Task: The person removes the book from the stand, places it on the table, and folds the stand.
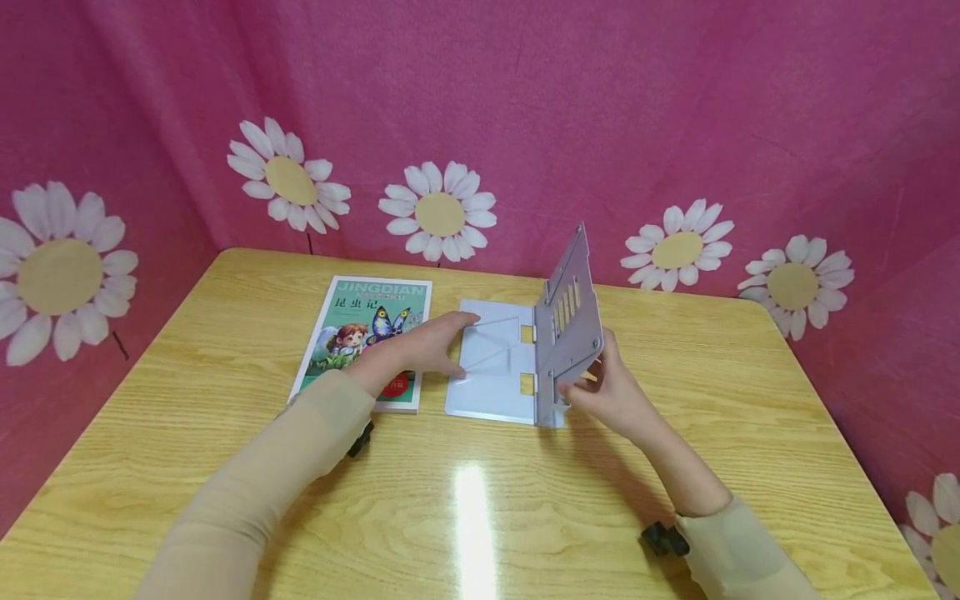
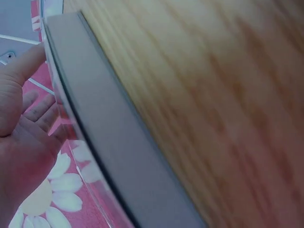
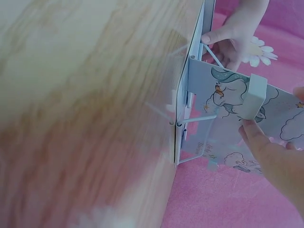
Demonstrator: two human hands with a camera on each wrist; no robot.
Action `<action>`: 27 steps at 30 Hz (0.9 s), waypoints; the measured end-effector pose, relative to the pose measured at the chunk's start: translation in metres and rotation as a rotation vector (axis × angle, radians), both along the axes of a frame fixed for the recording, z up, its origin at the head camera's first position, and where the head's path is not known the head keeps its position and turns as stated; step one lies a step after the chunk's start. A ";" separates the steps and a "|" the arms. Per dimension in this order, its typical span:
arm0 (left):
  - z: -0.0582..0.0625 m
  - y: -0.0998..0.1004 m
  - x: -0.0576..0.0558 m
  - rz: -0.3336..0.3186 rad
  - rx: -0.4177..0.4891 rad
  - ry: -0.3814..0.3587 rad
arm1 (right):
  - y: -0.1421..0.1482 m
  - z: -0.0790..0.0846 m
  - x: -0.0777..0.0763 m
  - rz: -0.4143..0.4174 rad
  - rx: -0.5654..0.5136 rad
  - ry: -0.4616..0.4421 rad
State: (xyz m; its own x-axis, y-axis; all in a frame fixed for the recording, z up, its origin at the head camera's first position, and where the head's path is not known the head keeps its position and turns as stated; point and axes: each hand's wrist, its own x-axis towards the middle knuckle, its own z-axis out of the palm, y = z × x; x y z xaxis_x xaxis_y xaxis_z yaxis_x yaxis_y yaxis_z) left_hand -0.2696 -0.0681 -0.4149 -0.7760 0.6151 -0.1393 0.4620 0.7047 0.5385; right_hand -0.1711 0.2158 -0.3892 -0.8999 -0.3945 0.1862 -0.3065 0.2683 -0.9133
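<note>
A metal book stand point(image 1: 495, 393) has its base flat on the table and its slotted panel point(image 1: 573, 321) raised steeply. In the right wrist view, cartoon drawings and a white block point(image 3: 255, 97) show on the panel's other face. My right hand point(image 1: 617, 396) grips the panel near its lower edge, with some fingers hidden behind it. At the base's left side is my left hand point(image 1: 431, 343), thumb and fingers spread, fingertips resting on the plate by a thin wire support point(image 1: 491, 360). A children's book point(image 1: 341, 333) lies under the left forearm.
The wooden table point(image 1: 465, 508) reaches back to a pink flowered cloth point(image 1: 525, 125), which also hangs at both sides. In the left wrist view the book's thick edge point(image 2: 109, 104) fills the near middle. Black wrist devices point(image 1: 664, 540) hang beneath the cuffs.
</note>
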 end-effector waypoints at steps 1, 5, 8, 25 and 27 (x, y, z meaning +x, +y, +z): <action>0.000 0.000 0.000 0.003 0.004 -0.009 | 0.000 0.000 0.000 0.005 0.000 0.002; 0.000 -0.002 0.001 0.011 0.004 -0.024 | 0.001 0.001 -0.001 0.005 0.003 0.008; 0.001 -0.002 0.001 0.014 0.003 -0.023 | 0.001 0.001 -0.001 0.001 0.003 0.011; 0.002 0.000 -0.002 0.001 -0.024 -0.007 | 0.002 0.002 -0.002 0.007 -0.017 -0.009; 0.002 0.001 -0.003 0.000 -0.033 -0.007 | 0.002 0.003 -0.002 0.012 -0.023 -0.006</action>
State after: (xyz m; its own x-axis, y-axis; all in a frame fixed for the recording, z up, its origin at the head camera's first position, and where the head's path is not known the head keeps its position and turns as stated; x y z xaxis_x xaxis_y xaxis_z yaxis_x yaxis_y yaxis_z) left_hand -0.2723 -0.0674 -0.4124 -0.7746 0.6104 -0.1652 0.4586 0.7221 0.5179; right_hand -0.1727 0.2173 -0.3866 -0.8965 -0.4005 0.1896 -0.3036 0.2435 -0.9212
